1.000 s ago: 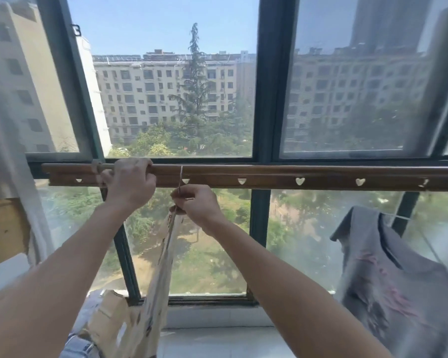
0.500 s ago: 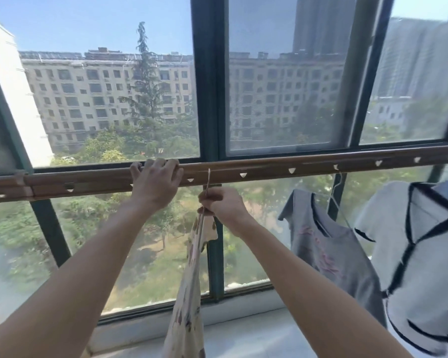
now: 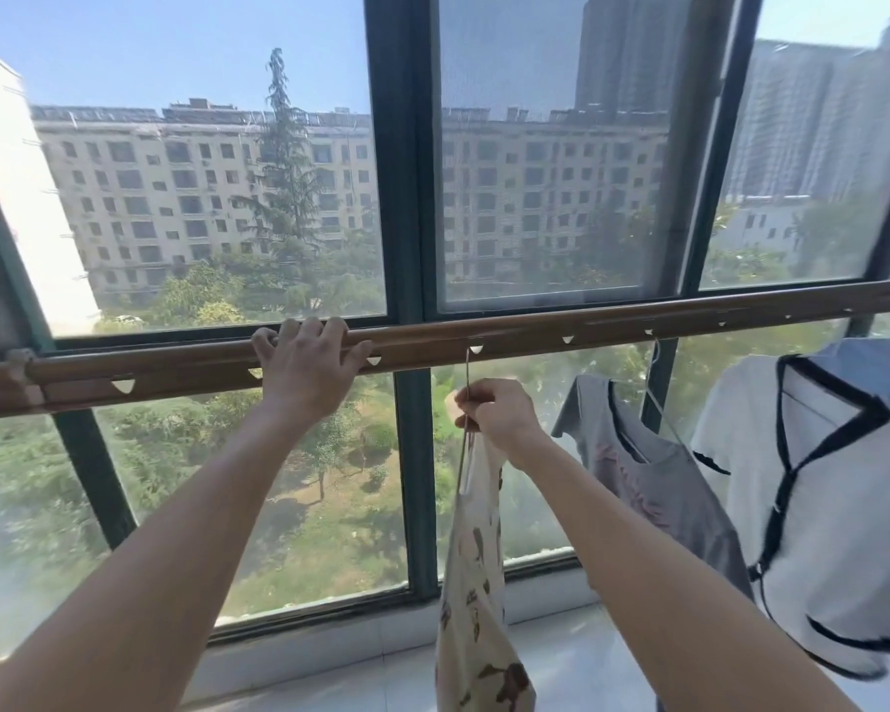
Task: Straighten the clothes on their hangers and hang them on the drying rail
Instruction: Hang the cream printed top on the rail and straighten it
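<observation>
At rail [image 3: 587, 328]: R hand [image 3: 499, 411] pinches hanger [image 3: 466, 367] w/ garment [image 3: 476, 583].

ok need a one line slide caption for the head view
Left hand grips the drying rail while the right hand holds a hanger with a patterned garment at a rail hole.

Brown rail [image 3: 535, 328]; cream brown-patterned garment [image 3: 476, 583]; grey shirt [image 3: 658, 485].

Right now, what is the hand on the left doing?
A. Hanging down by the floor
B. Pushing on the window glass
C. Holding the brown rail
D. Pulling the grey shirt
C: the left hand has its fingers curled over the top of the brown drying rail, while the right hand pinches the wire hanger of the patterned garment.
</observation>
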A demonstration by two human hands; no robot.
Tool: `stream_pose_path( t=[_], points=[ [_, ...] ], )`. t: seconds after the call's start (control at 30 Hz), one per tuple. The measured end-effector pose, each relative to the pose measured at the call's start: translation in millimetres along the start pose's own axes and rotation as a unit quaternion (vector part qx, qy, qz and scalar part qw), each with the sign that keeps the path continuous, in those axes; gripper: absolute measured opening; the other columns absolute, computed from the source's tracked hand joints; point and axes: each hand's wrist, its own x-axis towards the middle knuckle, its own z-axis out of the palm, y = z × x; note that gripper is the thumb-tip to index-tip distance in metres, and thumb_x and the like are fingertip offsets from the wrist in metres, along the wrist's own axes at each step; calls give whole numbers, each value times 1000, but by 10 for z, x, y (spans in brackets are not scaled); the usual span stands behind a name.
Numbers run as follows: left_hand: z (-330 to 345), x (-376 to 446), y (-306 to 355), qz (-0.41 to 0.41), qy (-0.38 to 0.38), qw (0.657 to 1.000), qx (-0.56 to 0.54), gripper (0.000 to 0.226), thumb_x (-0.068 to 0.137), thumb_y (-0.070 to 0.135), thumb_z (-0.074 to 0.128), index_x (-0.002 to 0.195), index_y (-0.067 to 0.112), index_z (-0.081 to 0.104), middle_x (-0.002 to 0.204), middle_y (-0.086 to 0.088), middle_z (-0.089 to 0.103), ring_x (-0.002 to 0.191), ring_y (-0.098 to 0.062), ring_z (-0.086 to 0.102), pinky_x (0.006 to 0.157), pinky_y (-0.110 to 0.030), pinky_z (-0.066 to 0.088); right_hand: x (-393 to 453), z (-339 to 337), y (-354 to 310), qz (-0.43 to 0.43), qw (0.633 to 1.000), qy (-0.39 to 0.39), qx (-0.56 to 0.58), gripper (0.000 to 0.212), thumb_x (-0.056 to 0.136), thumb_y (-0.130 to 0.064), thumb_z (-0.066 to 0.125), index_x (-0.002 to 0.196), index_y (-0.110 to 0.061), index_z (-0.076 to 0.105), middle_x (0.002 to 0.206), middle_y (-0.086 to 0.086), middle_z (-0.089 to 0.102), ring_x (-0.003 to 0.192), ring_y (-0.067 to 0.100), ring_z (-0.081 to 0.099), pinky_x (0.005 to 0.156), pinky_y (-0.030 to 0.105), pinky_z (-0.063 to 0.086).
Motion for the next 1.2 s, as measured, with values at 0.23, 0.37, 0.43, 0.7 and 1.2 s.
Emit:
stream_pose_path(
  t=[0.23,0.37,0.43,0.7,1.2],
  points=[
    [27,-31,-46,-4,18,1000,12,48,94,61,32,109,21,54,108,-3,61,106,-28,52,92,-47,29,7,-32,-53,-24,1000,6,8,21,96,-1,55,88,-11,71,89,8,71,71,18,71,78,32,61],
    [46,-31,-42,-3,22,1000,16,50,93,62,31,108,21,54,107,-4,62,105,-28,52,91,-47,29,37,-45,-121,-20,1000,-12,-1,23,96,2,53,88,-10,70,89,8,69,70,16,68,71,25,60],
    [51,-40,-35,0,30,999,12,50,93,62,32,107,20,54,107,-5,62,105,-29,52,91,-47,28,36,-62,-94,-4,1000,-16,-8,23,96,3,52,88,-9,70,90,9,68,68,15,67,65,21,57],
    [28,-43,-67,1,37,999,13,49,93,61,34,109,20,55,106,-5,63,105,-29,53,90,-47,28,-29,-20,-84,-12,1000,3,3,22,96,1,53,94,-9,72,90,8,70,68,14,68,71,27,60],
    [-312,85,-265,49,-94,962,-250,23,99,7,42,108,15,62,95,-12,66,81,-27,62,68,-29,47,-246,852,-399,-82,991,-110,-2,24,92,5,52,85,-8,70,77,7,69,68,17,65,69,32,55]
  ],
)
